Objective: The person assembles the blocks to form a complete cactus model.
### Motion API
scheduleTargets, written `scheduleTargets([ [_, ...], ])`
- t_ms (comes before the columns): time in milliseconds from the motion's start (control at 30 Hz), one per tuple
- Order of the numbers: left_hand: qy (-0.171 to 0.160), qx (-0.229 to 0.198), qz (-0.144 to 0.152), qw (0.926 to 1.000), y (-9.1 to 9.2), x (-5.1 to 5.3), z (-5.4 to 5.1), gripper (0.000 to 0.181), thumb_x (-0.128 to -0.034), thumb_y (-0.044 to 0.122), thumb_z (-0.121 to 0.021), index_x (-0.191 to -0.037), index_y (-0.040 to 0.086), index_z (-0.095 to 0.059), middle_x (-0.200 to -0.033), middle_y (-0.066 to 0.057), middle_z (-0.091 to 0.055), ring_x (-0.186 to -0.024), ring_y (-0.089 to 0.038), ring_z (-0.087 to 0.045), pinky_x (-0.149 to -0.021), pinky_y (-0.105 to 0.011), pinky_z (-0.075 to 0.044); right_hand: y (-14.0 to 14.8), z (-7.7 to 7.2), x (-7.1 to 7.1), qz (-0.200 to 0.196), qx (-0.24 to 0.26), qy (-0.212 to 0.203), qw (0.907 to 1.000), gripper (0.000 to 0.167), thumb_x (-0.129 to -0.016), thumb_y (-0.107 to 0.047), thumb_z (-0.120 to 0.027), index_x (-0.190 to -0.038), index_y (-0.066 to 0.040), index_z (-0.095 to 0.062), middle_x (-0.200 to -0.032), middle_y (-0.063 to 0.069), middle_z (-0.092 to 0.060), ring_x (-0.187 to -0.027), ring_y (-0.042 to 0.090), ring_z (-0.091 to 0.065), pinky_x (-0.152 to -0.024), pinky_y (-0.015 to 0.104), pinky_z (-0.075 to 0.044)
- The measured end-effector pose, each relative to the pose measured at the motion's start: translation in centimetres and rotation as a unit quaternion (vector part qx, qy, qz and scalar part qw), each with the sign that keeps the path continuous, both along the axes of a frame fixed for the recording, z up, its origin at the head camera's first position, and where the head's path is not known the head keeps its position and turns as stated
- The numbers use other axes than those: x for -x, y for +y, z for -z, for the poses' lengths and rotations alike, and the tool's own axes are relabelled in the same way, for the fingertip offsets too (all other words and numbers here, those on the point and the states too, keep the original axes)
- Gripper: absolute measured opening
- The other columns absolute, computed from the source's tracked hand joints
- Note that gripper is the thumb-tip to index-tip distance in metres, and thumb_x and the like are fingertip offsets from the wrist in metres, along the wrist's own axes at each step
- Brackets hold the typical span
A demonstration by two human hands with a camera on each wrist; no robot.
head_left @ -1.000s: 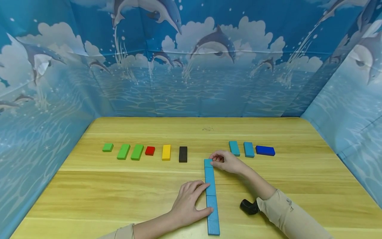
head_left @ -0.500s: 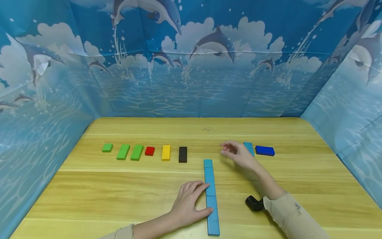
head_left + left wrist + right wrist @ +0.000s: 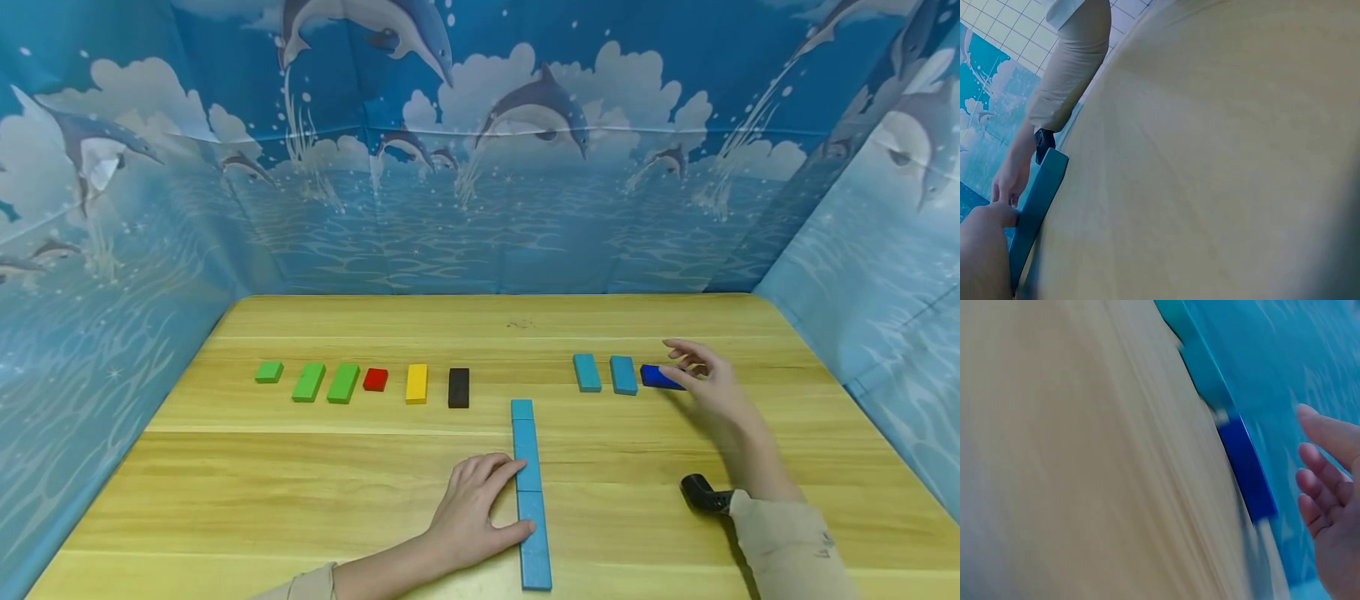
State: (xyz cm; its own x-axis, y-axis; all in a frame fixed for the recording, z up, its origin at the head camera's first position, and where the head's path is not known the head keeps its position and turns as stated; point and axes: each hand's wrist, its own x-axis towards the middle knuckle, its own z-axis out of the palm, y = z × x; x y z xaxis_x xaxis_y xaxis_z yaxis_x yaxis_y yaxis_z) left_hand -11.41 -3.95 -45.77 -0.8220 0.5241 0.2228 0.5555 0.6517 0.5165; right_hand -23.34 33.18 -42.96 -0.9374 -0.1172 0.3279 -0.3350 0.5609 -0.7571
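A row of light blue blocks [image 3: 534, 533] runs front to back near the middle of the table, a small one at its far end. My left hand [image 3: 476, 512] lies at the row's left side, thumb and forefinger touching its top; the left wrist view shows the thumb against a light blue block [image 3: 1038, 209]. Over the right part of the dark blue block [image 3: 656, 377] is my right hand [image 3: 716, 387], fingers loosely bent. In the right wrist view a gap shows between that hand [image 3: 1338, 500] and the dark blue block [image 3: 1247, 469].
Two light blue blocks [image 3: 587, 372] [image 3: 623, 375] lie left of the dark blue one. Farther left are a black block [image 3: 459, 388], a yellow one [image 3: 416, 384], a red one [image 3: 376, 380] and several green blocks [image 3: 343, 383]. A black device [image 3: 705, 495] sticks out at the right sleeve.
My right hand has left the far end of the light blue row and moved right, past the two light blue blocks, to the dark blue block. My left hand has stayed in place.
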Motion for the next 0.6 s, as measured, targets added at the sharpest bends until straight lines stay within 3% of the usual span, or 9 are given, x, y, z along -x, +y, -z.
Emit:
scheduleTargets([
  [333, 0.008, -0.004, 0.0, 1.0, 0.0, 0.0, 0.1, 0.063, -0.0805, 0.052, -0.057, -0.134, 0.021, -0.046, -0.125, 0.002, -0.046, -0.114, -0.016, -0.038, -0.098, -0.042, -0.028, 3.6, 1.0, -0.9, 0.006, -0.083, -0.073, 0.9938, 0.046, -0.09, -0.02, -0.059, -0.127, 0.003, -0.047, -0.113, 0.018, -0.049, -0.086, -0.004, -0.042, -0.07, 0.015, -0.038],
  [600, 0.002, 0.0, -0.003, 1.0, 0.0, 0.0, 0.1, 0.064, -0.0806, 0.053, -0.056, -0.134, 0.02, -0.046, -0.124, 0.002, -0.046, -0.111, -0.015, -0.039, -0.098, -0.041, -0.028, 3.8, 1.3, -0.6, -0.008, -0.098, -0.068, 0.9929, 0.043, -0.09, -0.018, -0.058, -0.125, 0.004, -0.049, -0.114, 0.02, -0.05, -0.087, -0.002, -0.041, -0.07, 0.014, -0.036],
])
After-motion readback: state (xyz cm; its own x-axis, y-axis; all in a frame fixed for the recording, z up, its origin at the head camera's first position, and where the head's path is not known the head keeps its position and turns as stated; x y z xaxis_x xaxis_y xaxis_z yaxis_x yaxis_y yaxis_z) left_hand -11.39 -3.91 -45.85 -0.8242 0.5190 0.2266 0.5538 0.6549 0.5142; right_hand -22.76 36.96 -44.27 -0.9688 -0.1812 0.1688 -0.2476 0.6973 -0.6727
